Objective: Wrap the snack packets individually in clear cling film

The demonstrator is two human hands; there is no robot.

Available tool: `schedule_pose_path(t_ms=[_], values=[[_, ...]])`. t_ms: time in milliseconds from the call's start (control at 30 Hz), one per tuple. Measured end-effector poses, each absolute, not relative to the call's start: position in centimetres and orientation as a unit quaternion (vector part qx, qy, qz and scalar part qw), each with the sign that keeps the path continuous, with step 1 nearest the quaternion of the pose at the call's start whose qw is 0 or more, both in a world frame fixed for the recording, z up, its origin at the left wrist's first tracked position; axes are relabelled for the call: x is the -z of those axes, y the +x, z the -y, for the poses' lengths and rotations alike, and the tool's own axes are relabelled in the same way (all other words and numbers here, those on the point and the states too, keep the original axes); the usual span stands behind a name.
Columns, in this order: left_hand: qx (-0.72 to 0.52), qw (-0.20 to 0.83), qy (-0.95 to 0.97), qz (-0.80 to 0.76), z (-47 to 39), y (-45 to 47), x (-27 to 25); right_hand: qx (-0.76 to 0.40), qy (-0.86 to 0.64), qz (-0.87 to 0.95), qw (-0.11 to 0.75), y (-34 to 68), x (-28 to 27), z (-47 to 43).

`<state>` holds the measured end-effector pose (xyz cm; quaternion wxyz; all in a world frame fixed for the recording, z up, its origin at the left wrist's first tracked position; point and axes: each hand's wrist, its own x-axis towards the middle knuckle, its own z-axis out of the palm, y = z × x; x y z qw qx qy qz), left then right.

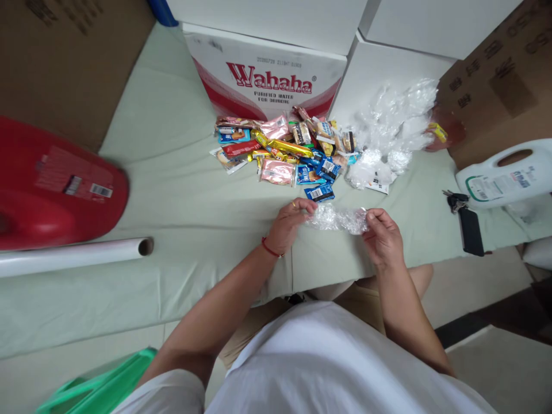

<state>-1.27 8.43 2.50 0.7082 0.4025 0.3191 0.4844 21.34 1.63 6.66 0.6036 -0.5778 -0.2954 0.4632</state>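
Clear plastic strip [338, 219]: one, crumpled, held between two hands over the table's near side
Left hand [288, 223]: one, fingers pinching the strip's left end
Right hand [385, 237]: one, thumb and fingers pinching its right end
Wahaha carton [276, 83]: one, upright
Snack packets [278, 172]: one pile, too overlapped to count, between strip and carton
Crumpled plastic heap [390, 129]: one, right of packets
White jug [515, 175]: one, far right
Red container [60, 184]: one, far left

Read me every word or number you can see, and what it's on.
"Wahaha ®": printed white carton.
"PURIFIED WATER FOR DRINKING": same carton.
"50", apparently: right brown carton.
Too small or blurred: that white carton's stamp, the right carton's other print, left brown carton, red container, white jug, snack packets.
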Motion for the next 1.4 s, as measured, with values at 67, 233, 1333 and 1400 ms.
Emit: schedule_pose_path(t_ms=[67,233,1333,1400], values=[[-0.507,0.64,0.435,-0.38,-8.4,-1.1,-2.1,-0.434,-0.579,0.305,0.619,20.8,-7.1,-1.6],[-0.552,0.499,0.449,-0.494,-7.3,-1.0,-1.9,-0.311,-0.574,0.361,0.666,19.1,-7.8,-0.9],[-0.432,0.812,0.131,-0.37,-2.1,0.6,-4.0,-0.432,-0.606,0.251,0.62,19.4,-4.3,1.4],[-0.407,0.823,0.109,-0.381,-2.4,0.5,-3.9,-0.428,-0.607,0.284,0.607,19.1,-3.9,1.6]])
